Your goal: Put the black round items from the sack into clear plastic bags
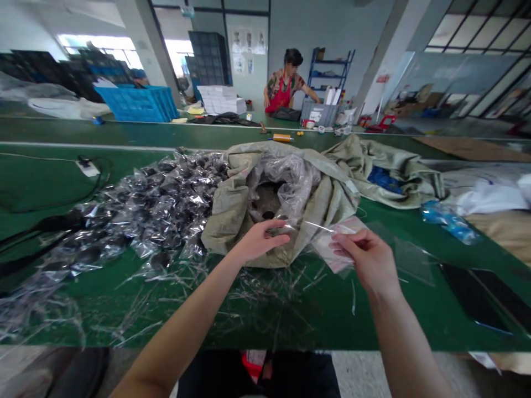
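Observation:
My left hand (264, 241) is stretched out at the front of a large olive woven sack (226, 213), with thumb and fingers apart and nothing visible between them. The sack's mouth is rolled open around a clear plastic liner (296, 179), and dark contents show inside. To the right, my right hand (369, 257) pinches a thin clear plastic strip (319, 226) that points toward my left hand. Under and beside the right fingers lie a pinkish-white packet (327, 251) and flat clear bags (410, 260). Left of the sack is a big heap of dark items in clear wrappers (161, 193).
Loose plastic strips (265, 284) litter the front of the green table (282, 331). Two dark flat devices (477, 298) lie at right. Behind are a second sack (406, 160), a blue crate (136, 102) and a co-worker in a red apron (282, 94) beside a grey bin (321, 113).

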Demonstrator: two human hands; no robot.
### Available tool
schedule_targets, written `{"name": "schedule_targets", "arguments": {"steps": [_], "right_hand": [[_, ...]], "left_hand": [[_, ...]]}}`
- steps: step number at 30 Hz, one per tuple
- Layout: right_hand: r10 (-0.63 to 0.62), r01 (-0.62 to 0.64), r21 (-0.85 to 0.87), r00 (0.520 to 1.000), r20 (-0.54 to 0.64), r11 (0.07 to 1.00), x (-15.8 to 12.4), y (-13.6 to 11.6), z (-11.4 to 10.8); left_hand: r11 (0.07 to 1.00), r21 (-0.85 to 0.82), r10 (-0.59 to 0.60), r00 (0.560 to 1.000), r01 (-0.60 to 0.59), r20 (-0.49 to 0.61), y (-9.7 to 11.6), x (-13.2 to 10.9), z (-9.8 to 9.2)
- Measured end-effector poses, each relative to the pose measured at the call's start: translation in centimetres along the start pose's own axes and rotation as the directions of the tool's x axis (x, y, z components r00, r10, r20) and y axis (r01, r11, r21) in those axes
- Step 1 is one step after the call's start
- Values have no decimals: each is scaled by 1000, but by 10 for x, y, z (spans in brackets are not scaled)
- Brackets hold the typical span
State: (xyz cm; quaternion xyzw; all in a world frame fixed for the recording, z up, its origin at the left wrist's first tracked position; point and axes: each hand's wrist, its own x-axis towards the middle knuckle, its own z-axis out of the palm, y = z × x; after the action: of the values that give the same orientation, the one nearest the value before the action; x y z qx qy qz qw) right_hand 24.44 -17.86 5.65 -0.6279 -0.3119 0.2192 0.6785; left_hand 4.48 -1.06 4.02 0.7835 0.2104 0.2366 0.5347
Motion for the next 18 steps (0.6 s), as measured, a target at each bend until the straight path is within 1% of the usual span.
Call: {"name": "schedule_targets", "arguments": {"steps": [2,3,5,6,7,8,9,10,11,12,13,15,17,18], "right_hand": [[92,-96,68,994,63,993,-1,4,14],[130,-137,79,987,92,987,-2,7,19],[186,-201,87,969,163,976,-4,11,27],[199,-221,90,958,207,971,-6,13,30],[193,-222,90,948,253,971,-8,15,31],[160,-192,82,943,293,978,-9,16,32],[102,-127,56,940,325,990,-11,18,31],[25,-29,6,936,352,1000,-12,20,31],[-68,97,-58,921,385,994,-14,22,30],[-162,238,-130,889,428,963,-14,23,30],[-248,378,-196,842,479,905,-15,24,29],[-374,620,-293,717,588,728,-14,25,30],[-440,781,-352,594,673,516,-12,24,33],[-454,827,-371,547,703,423,-12,24,35]], "left_hand": [[988,-152,8,999,0,53,3,-12,6],[980,-197,-15,998,27,58,4,-16,8],[958,-249,-148,989,146,9,2,-24,11],[936,-280,-231,973,214,-29,1,-26,11],[909,-323,-300,952,265,-63,-2,-29,11],[879,-376,-350,933,295,-86,-4,-31,10],[850,-428,-381,920,308,-94,-7,-33,9],[825,-473,-397,913,311,-92,-9,-35,7],[805,-507,-404,911,309,-86,-11,-37,5],[789,-532,-406,911,307,-77,-13,-38,3],[776,-552,-407,911,305,-68,-14,-40,2],[752,-585,-415,908,305,-60,-16,-42,0],[723,-619,-431,901,308,-55,-17,-43,-1],[707,-635,-439,897,310,-50,-18,-43,-1]]}}
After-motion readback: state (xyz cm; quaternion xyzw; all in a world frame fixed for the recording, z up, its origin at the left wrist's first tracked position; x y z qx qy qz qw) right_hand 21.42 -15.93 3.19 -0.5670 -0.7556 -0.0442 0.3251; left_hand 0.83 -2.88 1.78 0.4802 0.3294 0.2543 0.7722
